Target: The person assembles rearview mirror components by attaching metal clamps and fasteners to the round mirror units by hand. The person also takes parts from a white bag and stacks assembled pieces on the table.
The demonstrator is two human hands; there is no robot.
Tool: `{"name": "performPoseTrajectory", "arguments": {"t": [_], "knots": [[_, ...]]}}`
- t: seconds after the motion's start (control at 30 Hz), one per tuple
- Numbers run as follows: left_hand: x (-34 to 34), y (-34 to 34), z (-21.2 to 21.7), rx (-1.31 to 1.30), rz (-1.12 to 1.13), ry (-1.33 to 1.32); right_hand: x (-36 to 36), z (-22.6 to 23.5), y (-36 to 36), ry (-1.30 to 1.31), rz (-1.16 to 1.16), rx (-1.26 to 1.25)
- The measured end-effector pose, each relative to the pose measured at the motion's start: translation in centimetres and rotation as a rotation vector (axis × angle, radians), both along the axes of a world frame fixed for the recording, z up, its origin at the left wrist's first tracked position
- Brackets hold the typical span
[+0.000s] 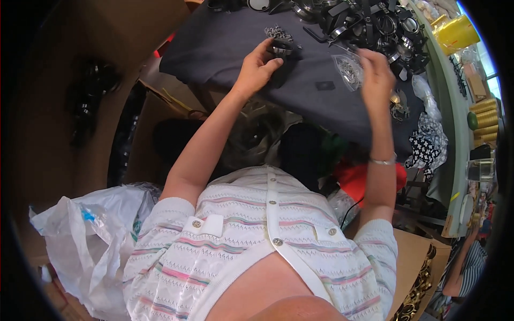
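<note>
My left hand [256, 70] reaches over the dark cloth of the table [214, 48], thumb and fingers closed around a wristwatch [281, 50] with a silver-edged case and a black band. Just beyond it lies a heap of small metal pieces [278, 33]. Farther right, my right hand [378, 75] is smeared by motion. Its fingers are pinched on a thin metal tool [348, 50], whose exact kind is unclear. Beside that hand rests a clear plastic bag of small metal pins [348, 71]. Between the hands, nearer to me, is a small dark flat piece [324, 85].
A large pile of black-strapped watches [375, 27] covers the far right of the table. Small gold and silver parts [399, 104] lie near its right edge. At left stands a cardboard box [43, 107] with dark watches inside; a white plastic bag [80, 241] sits below. Another person's arm [458, 273] shows far right.
</note>
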State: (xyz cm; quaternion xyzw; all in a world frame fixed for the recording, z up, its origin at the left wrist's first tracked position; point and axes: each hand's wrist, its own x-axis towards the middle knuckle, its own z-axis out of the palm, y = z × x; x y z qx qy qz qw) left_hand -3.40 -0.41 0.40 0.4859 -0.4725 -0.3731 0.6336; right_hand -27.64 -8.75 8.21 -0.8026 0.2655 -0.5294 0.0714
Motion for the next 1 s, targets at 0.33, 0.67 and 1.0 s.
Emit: {"name": "performPoseTrajectory", "arguments": {"t": [0.33,0.67,1.0], "knots": [[0.8,-0.1,-1.1,-0.052,0.023,-0.076,11.9,-5.5,1.0,0.27,0.081,-0.09],[0.9,-0.2,-0.2,0.028,-0.051,-0.015,11.9,-5.5,1.0,0.317,0.115,-0.19],[-0.4,-0.5,-0.4,-0.04,0.201,-0.129,12.1,-5.0,1.7,0.419,0.119,-0.427]]}}
